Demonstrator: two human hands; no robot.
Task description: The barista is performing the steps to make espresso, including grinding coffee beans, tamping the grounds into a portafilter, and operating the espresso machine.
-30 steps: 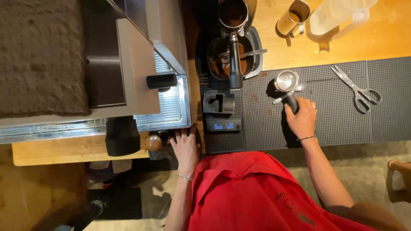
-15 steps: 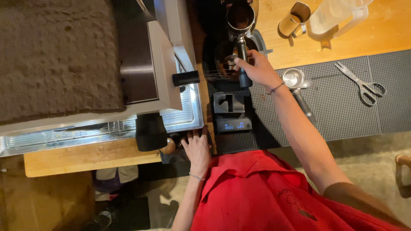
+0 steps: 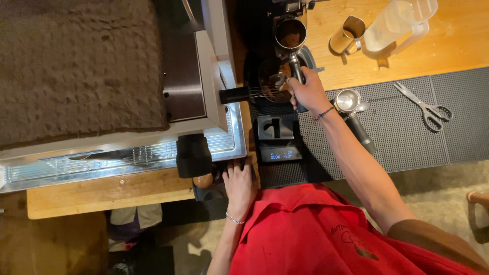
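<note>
Right hand (image 3: 305,91) was up at the grinder (image 3: 289,35), fingers wrapped around the handle of the portafilter (image 3: 289,34) sitting under it, basket showing brown grounds. Left hand (image 3: 239,183) lay flat on the bench (image 3: 102,193) edge, fingers spread, holding nothing, just below the scale (image 3: 277,147). A second portafilter (image 3: 351,109) lay on the grey mat (image 3: 397,127), scissors (image 3: 425,107) further right.

Steel portafilter (image 3: 291,46) with grounds, handle gripped
</note>
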